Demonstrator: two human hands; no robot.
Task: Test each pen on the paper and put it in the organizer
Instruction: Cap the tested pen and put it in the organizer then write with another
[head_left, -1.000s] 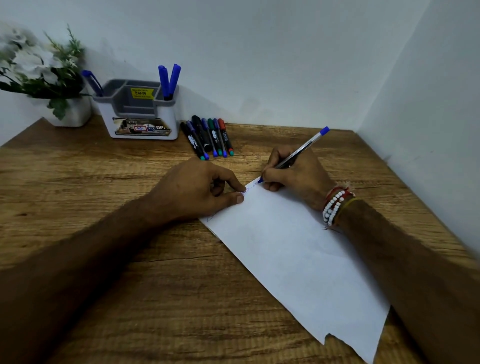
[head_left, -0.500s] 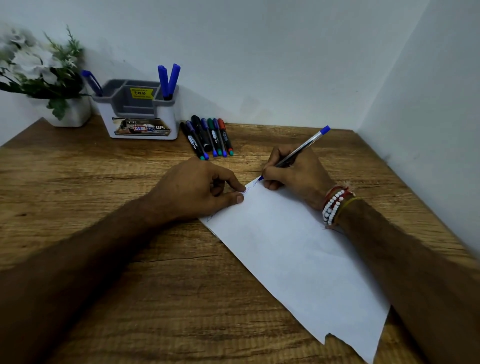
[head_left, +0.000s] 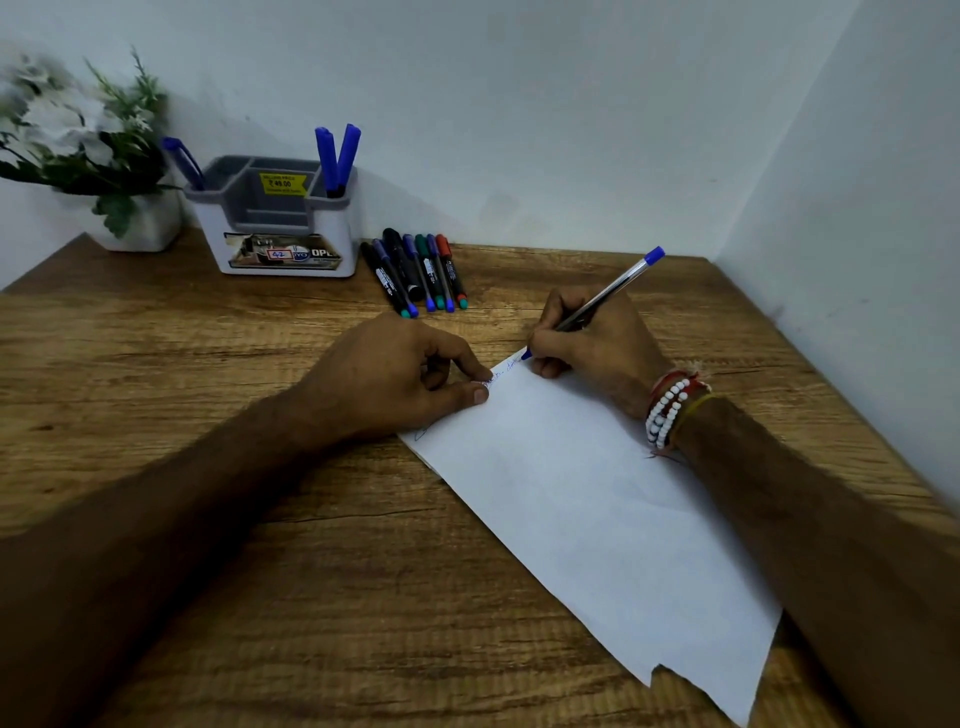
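Progress looks about a third: three blue pens (head_left: 337, 156) stand in the organizer (head_left: 280, 228) at eleven o'clock, while six markers (head_left: 415, 273) lie untested on the tabletop (head_left: 208, 597) just beside it at twelve. The right hand (head_left: 597, 343) has its fingers closed around a blue pen (head_left: 608, 291), tip on the paper (head_left: 597, 519) at one o'clock. The left hand (head_left: 395, 379) presses the sheet down with thumb and forefinger. A potted plant (head_left: 88, 145) sits at ten; nothing seems to block the organizer.

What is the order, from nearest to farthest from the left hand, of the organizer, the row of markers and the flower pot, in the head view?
1. Row of markers: just beyond the left hand, on the table.
2. Organizer: farther back, left of the markers.
3. Flower pot: far left corner, by the wall.
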